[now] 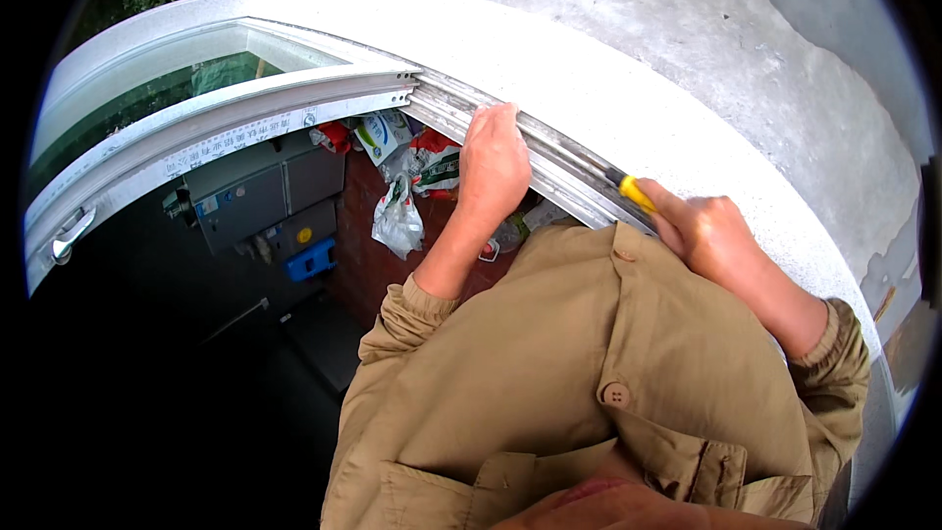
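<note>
An aluminium window frame (438, 94) runs diagonally across the view, with parallel track channels. My left hand (493, 162) has its fingers closed over the track's rail, left of the screwdriver. My right hand (702, 231) holds a screwdriver (630, 186) by its yellow-and-black handle, its shaft lying along the track channel and pointing up-left. The tip is not clearly visible. A glass sash (206, 79) in a white frame, with a silver latch (71, 236), sits to the left.
A white ledge (608, 79) borders the track, with grey concrete (775, 88) beyond. Below the window are grey cases (240, 216), a blue object (309, 261), plastic bags (397, 221) and packages on a reddish-brown surface (358, 265). My torso fills the lower middle.
</note>
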Available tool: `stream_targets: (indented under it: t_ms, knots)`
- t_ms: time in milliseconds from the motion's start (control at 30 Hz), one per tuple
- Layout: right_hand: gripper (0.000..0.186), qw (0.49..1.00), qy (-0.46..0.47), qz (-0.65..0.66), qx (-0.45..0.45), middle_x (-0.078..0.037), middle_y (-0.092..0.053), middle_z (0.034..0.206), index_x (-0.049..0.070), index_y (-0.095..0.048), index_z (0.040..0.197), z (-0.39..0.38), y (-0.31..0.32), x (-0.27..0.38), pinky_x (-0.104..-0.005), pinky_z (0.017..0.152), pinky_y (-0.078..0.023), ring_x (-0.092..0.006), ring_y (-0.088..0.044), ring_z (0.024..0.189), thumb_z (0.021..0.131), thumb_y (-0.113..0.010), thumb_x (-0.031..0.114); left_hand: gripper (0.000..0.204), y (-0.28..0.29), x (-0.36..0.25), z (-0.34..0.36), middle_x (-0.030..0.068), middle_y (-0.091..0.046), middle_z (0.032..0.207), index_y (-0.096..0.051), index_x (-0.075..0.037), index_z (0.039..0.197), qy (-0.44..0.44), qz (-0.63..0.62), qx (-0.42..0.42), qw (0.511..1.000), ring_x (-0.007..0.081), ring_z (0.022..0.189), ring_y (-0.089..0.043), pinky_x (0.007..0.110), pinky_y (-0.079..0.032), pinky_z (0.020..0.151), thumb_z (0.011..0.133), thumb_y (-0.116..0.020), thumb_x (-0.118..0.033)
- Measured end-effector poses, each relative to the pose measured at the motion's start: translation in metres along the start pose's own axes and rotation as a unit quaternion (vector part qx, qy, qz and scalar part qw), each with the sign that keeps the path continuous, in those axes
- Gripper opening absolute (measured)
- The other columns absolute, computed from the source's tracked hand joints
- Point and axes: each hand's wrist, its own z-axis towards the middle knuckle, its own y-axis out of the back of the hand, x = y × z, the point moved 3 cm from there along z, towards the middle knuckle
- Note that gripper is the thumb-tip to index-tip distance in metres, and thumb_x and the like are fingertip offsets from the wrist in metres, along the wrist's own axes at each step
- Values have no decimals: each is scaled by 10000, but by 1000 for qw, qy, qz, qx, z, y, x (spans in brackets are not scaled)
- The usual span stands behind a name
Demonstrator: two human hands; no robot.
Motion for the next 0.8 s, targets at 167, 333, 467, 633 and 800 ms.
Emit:
stream_targets:
  t_ms: [167,333,467,633,800]
  knots:
    - [356,999,34,22,-26,-186,-607,607,20,-626,1233,63,-35,7,-443,525,-486,-364,-604,545,884,-626,89,311,-3,-10,3,287,-623,1083,-540,92,1140,11,18,21,1000,436,1074,-567,498,-408,1035,844,-557,0]
    - [243,957,117,170,-205,-211,-649,699,2,-681,1157,72,-5,1,-391,531,-487,-291,-612,546,955,-591,103,315,39,-16,26,277,-638,1115,-585,80,1175,102,-120,18,987,415,1073,-601,443,-444,999,888,-557,-46]
    - [291,959,-27,163,-228,-120,-500,612,15,-642,1250,23,52,6,-297,501,-404,-111,-435,521,983,-559,98,293,100,-57,50,226,-658,1115,-620,43,1159,-21,-215,-188,958,366,1060,-623,394,-474,943,883,-597,-53]
    - [286,985,-43,131,-108,-271,-645,824,0,-655,1207,-34,22,-3,-354,648,-527,-323,-683,659,931,-589,37,302,17,-11,-10,276,-616,1104,-576,82,1143,26,-83,-66,994,427,1055,-581,477,-458,949,874,-578,-55]
    - [283,986,-57,129,-92,-261,-643,818,-1,-659,1192,-43,3,-1,-369,621,-522,-359,-656,642,918,-595,25,341,-11,-31,-34,300,-579,1199,-538,86,1210,-15,-70,-12,997,442,1184,-526,476,-391,1065,902,-532,-60]
